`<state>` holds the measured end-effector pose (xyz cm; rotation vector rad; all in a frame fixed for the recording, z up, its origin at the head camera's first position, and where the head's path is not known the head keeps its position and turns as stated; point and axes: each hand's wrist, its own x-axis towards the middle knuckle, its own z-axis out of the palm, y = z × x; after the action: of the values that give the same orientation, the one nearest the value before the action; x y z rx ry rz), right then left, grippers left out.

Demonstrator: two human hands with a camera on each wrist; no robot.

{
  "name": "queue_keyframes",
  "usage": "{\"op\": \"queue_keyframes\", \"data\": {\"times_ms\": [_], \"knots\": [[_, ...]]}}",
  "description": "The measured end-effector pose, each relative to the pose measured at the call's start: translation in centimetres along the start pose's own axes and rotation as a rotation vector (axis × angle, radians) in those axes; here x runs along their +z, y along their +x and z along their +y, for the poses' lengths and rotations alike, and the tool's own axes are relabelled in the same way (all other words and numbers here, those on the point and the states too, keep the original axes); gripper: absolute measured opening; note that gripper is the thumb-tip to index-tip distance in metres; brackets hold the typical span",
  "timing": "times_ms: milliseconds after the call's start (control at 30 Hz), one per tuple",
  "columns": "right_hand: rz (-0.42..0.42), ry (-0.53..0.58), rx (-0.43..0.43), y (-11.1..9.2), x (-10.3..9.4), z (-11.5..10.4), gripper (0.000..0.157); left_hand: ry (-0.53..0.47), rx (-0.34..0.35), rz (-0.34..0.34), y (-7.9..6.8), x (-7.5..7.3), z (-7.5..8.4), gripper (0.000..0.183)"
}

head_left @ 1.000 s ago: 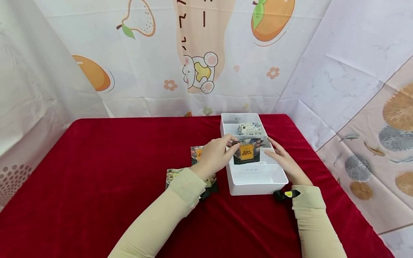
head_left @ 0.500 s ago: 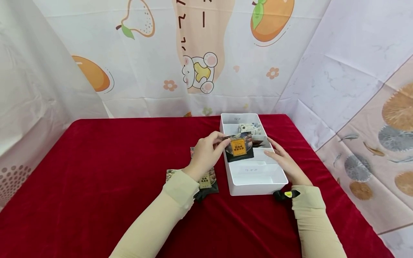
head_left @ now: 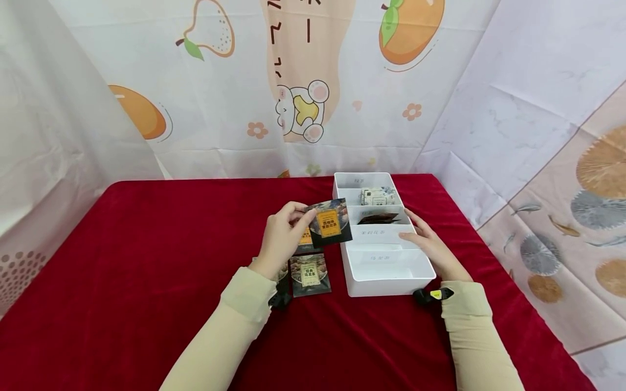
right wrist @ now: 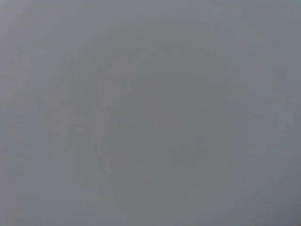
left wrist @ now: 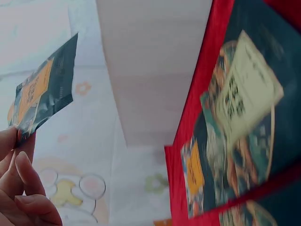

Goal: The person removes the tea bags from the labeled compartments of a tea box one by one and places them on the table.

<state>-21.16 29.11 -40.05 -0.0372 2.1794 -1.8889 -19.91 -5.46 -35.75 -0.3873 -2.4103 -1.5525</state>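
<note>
In the head view, the left hand (head_left: 285, 239), at the middle of the frame, pinches between thumb and fingers the upper left corner of a dark sachet (head_left: 330, 224) with an orange label, its face toward the camera, just left of a white box (head_left: 391, 287); below it, a dark sachet with a pale yellow label (head_left: 310, 275) lies flat on the red cloth (head_left: 171, 282), and another orange-labelled sachet (head_left: 304, 239) shows partly behind the held one; right of centre, the right hand (head_left: 432, 250) holds the box's right wall, thumb over the rim, fingers along the outside; toward the box's top, pale sachets (head_left: 378, 196) sit in one compartment and dark packets (head_left: 377, 218) in the next one down; in the left wrist view, the held sachet hangs tilted at upper left, thumb and fingers closed on its lower corner, while blurred sachets fill the right side; the right wrist view is a grey blur, too indistinct to read
</note>
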Motion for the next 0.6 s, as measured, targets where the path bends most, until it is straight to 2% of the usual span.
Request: {"op": "queue_keyframes", "data": {"times_ms": [200,333,600], "knots": [[-0.001,-0.001,0.001,0.0,0.0,0.0,0.074,0.000,-0.034,0.039,0.0,-1.9,-1.2,0.026],[-0.003,0.003,0.004,0.0,0.0,-0.1,0.074,0.036,-0.080,0.064,0.1,-2.9,-2.1,0.027],[0.011,-0.027,0.018,0.1,0.0,0.0,0.073,0.094,-0.228,0.053,0.3,-4.9,-4.1,0.036]]}}
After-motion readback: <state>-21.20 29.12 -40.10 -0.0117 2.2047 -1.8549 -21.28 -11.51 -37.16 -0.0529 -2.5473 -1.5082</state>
